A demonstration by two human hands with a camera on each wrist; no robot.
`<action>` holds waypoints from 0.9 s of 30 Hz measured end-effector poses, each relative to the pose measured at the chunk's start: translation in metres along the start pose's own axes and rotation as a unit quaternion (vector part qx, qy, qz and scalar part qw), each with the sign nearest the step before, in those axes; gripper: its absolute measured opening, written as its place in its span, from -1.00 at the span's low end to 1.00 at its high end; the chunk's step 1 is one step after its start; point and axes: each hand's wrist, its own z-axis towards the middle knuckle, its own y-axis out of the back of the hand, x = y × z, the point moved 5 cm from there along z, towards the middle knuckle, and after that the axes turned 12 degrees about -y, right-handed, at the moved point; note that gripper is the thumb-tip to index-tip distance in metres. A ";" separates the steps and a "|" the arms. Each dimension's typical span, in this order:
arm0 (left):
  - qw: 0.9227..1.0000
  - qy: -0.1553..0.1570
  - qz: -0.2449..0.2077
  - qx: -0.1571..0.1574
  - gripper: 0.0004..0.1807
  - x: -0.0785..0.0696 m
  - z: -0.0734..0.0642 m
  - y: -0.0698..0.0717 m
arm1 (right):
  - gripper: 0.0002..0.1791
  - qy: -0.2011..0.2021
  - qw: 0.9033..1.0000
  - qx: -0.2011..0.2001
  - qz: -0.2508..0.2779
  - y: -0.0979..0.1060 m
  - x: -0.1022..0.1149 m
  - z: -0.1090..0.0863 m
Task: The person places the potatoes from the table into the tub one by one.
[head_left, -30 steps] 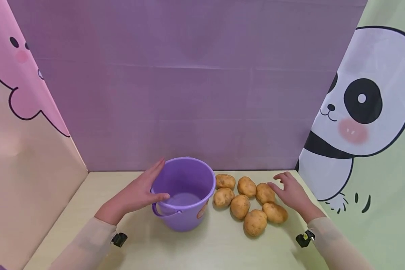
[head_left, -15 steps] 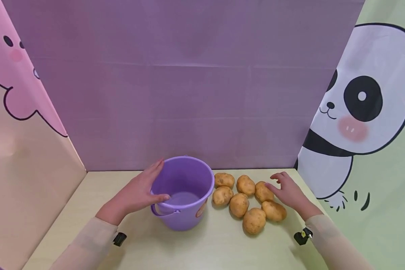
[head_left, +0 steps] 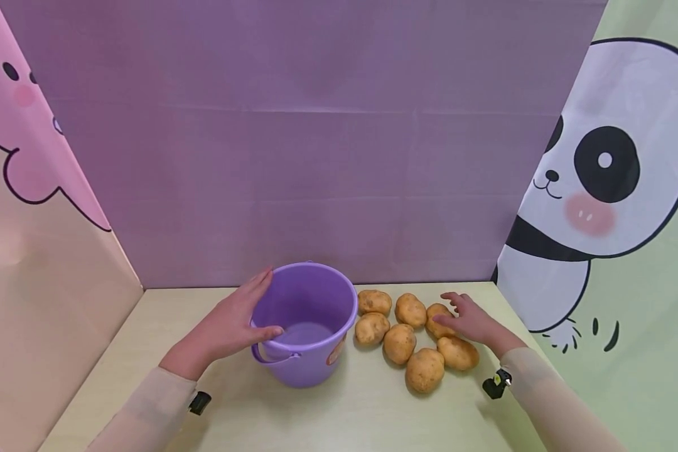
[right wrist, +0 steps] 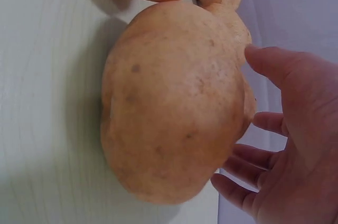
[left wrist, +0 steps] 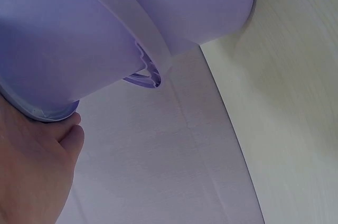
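Right hand (head_left: 468,319) now bit nearer bucket (head_left: 305,371) than second ago – fingers loose and apart, holding nothing. Cannot tell if thumb touches potato. Left hand (head_left: 234,323) still grips bucket's left edge. All seven potatoes (head_left: 399,344) right of bucket, on table (head_left: 248,414). Right wrist view shows dark potato spots – head view shows bucket's inside.

head: from above, forward-down over table (head_left: 328,427); left wrist: close, shares bucket (head_left: 302,366) with head; right wrist: close, shares potatoes (head_left: 398,344).
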 end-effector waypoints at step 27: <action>1.000 0.008 0.003 -0.007 0.31 -0.007 -0.002 0.002 | -0.06 -0.003 0.997 0.074 0.010 -0.004 0.001 0.002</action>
